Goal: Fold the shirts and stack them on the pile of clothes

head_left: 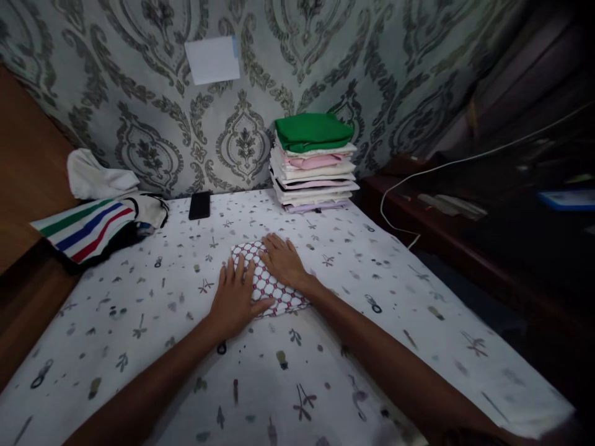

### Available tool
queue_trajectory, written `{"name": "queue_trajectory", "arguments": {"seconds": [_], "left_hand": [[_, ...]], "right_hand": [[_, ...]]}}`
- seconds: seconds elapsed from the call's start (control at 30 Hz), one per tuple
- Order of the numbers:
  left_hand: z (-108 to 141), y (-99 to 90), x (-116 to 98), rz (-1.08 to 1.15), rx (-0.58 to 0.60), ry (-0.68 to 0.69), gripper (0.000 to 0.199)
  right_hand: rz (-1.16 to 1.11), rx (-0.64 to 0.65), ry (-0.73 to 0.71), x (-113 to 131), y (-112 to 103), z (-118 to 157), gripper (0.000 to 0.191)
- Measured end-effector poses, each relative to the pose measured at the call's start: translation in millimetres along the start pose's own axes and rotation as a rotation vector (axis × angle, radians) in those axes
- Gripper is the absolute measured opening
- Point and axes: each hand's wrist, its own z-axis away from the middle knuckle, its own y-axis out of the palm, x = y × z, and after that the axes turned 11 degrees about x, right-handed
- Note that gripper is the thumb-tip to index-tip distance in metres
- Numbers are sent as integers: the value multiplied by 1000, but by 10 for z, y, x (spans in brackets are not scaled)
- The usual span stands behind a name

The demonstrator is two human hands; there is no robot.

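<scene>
Pressing one seemingly folded cloth (269, 282), two hands (255, 282) lie flat, fingers spread.

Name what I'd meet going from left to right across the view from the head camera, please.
Striped cloth → black phone → left hand, spread flat on a folded patterned cloth → stack of folded cloths → white cable. The right hand is left out, as it overlaps others.
</scene>
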Motion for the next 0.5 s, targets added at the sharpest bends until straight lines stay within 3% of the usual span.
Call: {"name": "queue_trajectory", "arguments": {"seconds": [0.17,0.23,0.33,0.4,0.5], "left_hand": [[267,-15,-19,360,-44,-15,95],[279,-97,27,626,-53,-54,88],[180,-264,182,902,-21,-172,69],[44,-372,323,850,-29,-201,56],[-252,-499,505,569,-68,-125,49]], "right_hand": [[-91,46,-109,-114,-184,-111,51],[-154,54,-132,-188,-296,-200,45],[-224,7,-58,-299,-420,-279,44],[-271,-46,28,-361,-445,-227,45],[-322,-108,137,-414,-394,55,43]]}}
